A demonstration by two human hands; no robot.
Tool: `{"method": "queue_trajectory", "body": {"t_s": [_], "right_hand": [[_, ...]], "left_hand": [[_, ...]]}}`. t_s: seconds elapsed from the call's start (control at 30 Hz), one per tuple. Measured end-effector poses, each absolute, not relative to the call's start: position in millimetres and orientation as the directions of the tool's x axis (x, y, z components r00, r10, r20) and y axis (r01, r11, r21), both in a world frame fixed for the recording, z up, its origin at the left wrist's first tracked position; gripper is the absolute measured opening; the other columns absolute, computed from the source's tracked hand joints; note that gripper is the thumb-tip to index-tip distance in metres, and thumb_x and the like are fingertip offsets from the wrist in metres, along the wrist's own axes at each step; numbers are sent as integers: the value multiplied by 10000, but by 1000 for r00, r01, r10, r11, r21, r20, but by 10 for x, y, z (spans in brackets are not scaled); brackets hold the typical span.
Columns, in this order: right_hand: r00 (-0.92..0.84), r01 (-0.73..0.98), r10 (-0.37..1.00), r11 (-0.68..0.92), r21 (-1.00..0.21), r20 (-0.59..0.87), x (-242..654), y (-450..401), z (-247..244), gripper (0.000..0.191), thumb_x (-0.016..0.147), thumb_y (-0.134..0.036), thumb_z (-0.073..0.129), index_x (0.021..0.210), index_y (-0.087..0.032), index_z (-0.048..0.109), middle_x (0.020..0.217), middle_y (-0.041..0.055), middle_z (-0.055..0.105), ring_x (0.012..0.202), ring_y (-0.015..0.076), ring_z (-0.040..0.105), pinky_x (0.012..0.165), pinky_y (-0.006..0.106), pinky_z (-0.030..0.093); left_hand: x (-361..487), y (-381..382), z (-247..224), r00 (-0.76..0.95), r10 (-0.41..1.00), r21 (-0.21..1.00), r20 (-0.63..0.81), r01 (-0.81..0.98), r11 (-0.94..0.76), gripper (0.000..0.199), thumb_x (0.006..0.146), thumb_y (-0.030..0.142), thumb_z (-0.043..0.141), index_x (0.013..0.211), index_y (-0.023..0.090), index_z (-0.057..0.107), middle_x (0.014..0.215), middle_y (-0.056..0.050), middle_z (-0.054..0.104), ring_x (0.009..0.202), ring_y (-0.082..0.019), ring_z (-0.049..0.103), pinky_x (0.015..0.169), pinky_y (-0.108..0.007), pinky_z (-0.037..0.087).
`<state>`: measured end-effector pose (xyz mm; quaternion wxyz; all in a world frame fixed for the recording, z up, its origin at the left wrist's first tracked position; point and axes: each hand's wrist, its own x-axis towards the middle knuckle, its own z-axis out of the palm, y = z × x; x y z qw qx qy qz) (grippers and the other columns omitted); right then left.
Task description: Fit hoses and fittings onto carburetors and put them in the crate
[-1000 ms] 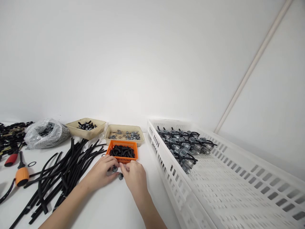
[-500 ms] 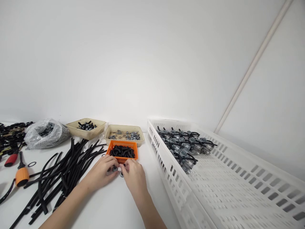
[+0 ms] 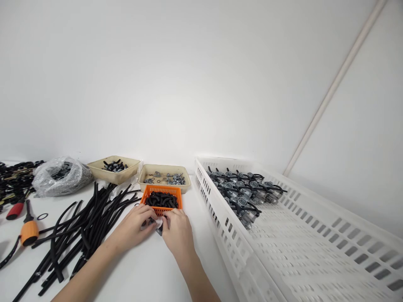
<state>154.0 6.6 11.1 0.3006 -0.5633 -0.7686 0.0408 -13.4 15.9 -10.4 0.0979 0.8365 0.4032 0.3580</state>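
My left hand (image 3: 136, 225) and my right hand (image 3: 176, 226) meet over the white table just in front of a small orange basket (image 3: 179, 201). Both are closed, with thumbs and fingertips drawn together. A small grey part with a dark piece (image 3: 159, 230) shows between them, pinched by my right fingers. My left fingers curl round another small grey part, mostly hidden. Short black tube pieces (image 3: 161, 200) fill the orange basket. Left of my left forearm lies a pile of long black rubber tubes (image 3: 91, 222).
A large white crate (image 3: 220, 224) on the right holds rows of grey-and-clear assemblies (image 3: 241, 186). Behind the basket stand two beige trays (image 3: 143, 184) of small parts. Leftward are a plastic bag (image 3: 61, 180), an orange-handled tool (image 3: 29, 233), a red handle (image 3: 14, 211) and a black ring (image 3: 42, 216).
The grey part at my right fingertips has turned, from a round ring face to a narrower, darker outline. My right fingers have shifted slightly; my left hand is nearly still.
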Motion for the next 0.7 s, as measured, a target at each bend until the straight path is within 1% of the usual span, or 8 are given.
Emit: {"method": "queue_trajectory", "body": {"t_s": [0.17,0.37,0.53,0.7], "right_hand": [[-205,828,890,379,-414,406,1549,73,116,296,838,-36,468,909,-205,701,919,65,707,914,230,605,766,305,425],[-246,795,883,420,-437,400,1540,89,106,336,834,-1,461,944,-212,699,951,35,727,929,207,612,787,283,428],[-262,789,883,428,-441,388,1541,87,122,359,821,15,464,940,-222,706,946,15,737,924,201,616,770,272,427],[-254,813,896,402,-421,365,1549,84,138,460,727,91,465,955,-226,709,939,14,742,930,207,623,765,272,422]], "left_hand": [[-132,162,-100,417,730,445,542,593,-670,83,868,198,541,861,217,621,887,-40,678,780,-193,594,748,-323,464],[-139,173,-108,425,724,430,543,601,-674,89,862,182,533,862,222,612,881,-38,673,789,-197,594,737,-314,463],[-138,170,-103,429,733,437,528,603,-668,85,864,171,531,865,220,601,895,-35,672,808,-197,587,755,-320,456],[-135,158,-98,427,740,449,520,600,-662,91,879,164,520,860,221,589,941,-32,674,847,-198,595,792,-331,448]]}}
